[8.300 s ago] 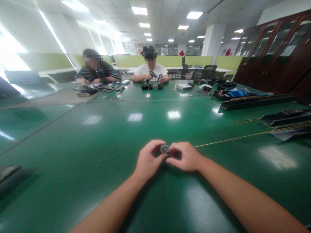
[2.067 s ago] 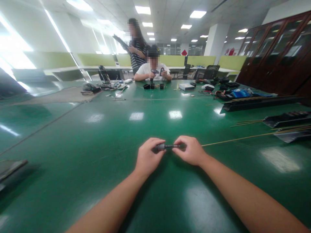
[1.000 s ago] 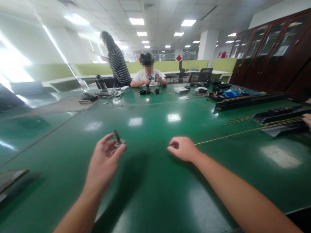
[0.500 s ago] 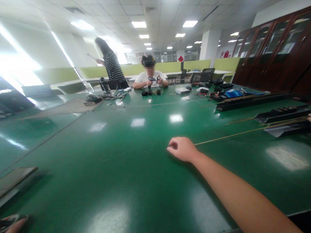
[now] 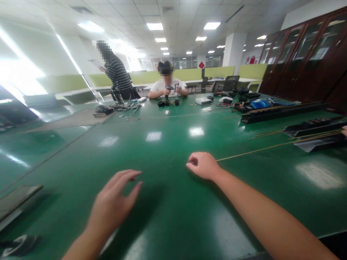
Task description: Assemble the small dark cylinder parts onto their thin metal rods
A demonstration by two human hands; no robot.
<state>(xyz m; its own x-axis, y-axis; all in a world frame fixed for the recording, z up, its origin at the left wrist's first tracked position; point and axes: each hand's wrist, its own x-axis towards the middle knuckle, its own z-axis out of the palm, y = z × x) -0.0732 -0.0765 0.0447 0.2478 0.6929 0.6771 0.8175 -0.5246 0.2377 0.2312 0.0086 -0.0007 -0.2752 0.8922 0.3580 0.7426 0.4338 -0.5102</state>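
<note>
My left hand [image 5: 115,200] hovers low over the green table [image 5: 168,151], fingers stretched out and apart, with nothing in it. My right hand [image 5: 203,165] rests on the table a little to the right and farther out, curled into a loose fist; whatever is inside it is hidden. A thin brass rod [image 5: 271,147] lies on the table and ends just right of that fist. A dark round object with a pale ring [image 5: 16,245] lies at the bottom left corner, well left of my left hand.
Black rails [image 5: 282,112] and dark trays with more rods [image 5: 314,135] lie at the right. A flat dark panel [image 5: 16,198] sits at the left edge. Across the table a seated person [image 5: 166,85] holds a tool; another person [image 5: 116,76] stands beside. Someone's fingertips [image 5: 344,130] show at the right edge.
My left hand, which held a small metal part a second ago, swung out of view to the lower left and has come back open. The standing person stepped left. My right hand stayed put.
</note>
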